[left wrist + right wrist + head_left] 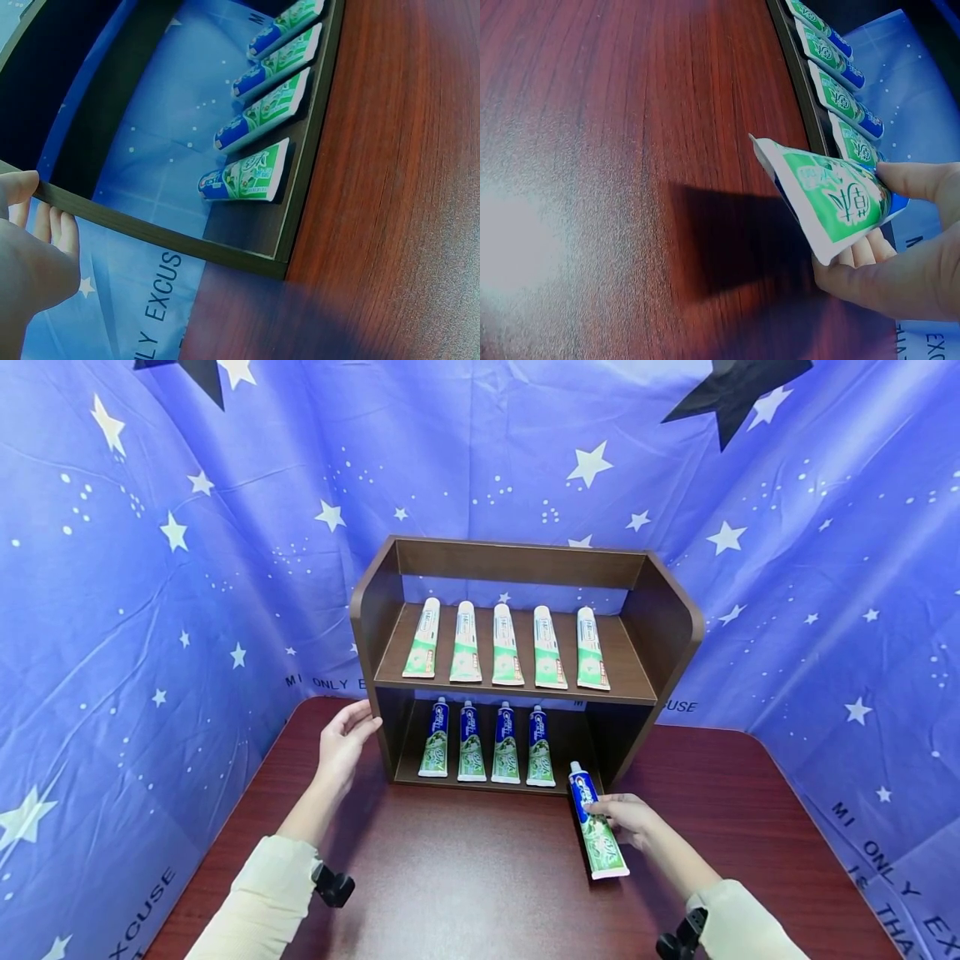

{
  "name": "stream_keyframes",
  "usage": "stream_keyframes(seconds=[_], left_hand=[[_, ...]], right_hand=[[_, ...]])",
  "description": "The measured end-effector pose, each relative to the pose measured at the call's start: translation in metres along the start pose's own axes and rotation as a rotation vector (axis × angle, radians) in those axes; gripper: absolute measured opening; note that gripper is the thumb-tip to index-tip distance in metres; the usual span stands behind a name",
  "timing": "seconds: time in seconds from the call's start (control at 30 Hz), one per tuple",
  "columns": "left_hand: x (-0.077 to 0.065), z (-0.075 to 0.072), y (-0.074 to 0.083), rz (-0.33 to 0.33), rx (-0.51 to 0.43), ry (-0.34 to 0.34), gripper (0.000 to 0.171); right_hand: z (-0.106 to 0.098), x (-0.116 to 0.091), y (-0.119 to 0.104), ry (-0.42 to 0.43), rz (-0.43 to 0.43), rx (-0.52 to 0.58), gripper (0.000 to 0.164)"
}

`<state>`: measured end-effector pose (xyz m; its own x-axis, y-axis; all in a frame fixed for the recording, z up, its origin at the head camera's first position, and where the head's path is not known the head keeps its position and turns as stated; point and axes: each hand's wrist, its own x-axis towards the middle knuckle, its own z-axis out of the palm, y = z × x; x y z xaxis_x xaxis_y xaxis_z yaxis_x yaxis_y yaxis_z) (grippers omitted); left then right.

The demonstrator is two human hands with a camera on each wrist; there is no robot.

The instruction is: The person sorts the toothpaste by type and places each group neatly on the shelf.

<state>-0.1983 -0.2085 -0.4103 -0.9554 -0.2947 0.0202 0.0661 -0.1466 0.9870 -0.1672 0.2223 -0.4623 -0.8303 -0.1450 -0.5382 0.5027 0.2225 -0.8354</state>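
Note:
A blue-and-green toothpaste tube (597,827) is in my right hand (630,818), pinched by thumb and fingers, its cap toward the shelf's lower right. The right wrist view shows this tube (840,195) raised, its shadow on the table and its flat white end toward the camera. My left hand (345,739) grips the left side panel of the brown two-tier shelf (517,695), thumb on one side and fingers on the other (45,225). Several matching blue-and-green tubes (506,747) lie in a row on the lower tier, left of the held tube.
Several white-and-green toothpaste tubes (506,647) lie side by side on the upper tier. The shelf stands on a reddish-brown table (442,868). A blue curtain (465,452) with stars hangs behind and on both sides.

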Motion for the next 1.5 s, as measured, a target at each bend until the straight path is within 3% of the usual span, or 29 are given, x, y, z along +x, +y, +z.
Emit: stream_keyframes(seconds=[0.37,0.7,0.87,1.17,1.37,1.47,1.5], left_hand=[[0.0,-0.001,-0.001,0.0,-0.02,0.007,0.037],[0.0,0.0,-0.001,0.01,-0.012,0.004,0.039],[0.0,-0.002,0.0,0.012,-0.009,-0.001,0.038],[-0.002,0.0,0.0,0.005,-0.01,0.002,0.038],[-0.001,0.001,0.0,0.005,-0.001,-0.001,0.038],[-0.002,0.001,0.0,0.007,-0.004,-0.003,0.037],[-0.002,0.001,0.0,0.005,-0.003,-0.002,0.037]], right_hand=[[0.008,0.013,-0.006,0.027,0.013,0.025,0.048],[0.018,0.023,-0.013,0.002,-0.016,0.006,0.041],[0.023,0.03,-0.021,0.041,-0.046,-0.019,0.042],[0.034,0.051,-0.032,0.239,-0.13,-0.164,0.043],[0.028,0.069,-0.04,0.368,-0.166,-0.261,0.048],[0.018,0.092,-0.035,0.378,-0.194,-0.241,0.047],[0.01,0.11,-0.026,0.387,-0.222,-0.227,0.046]])
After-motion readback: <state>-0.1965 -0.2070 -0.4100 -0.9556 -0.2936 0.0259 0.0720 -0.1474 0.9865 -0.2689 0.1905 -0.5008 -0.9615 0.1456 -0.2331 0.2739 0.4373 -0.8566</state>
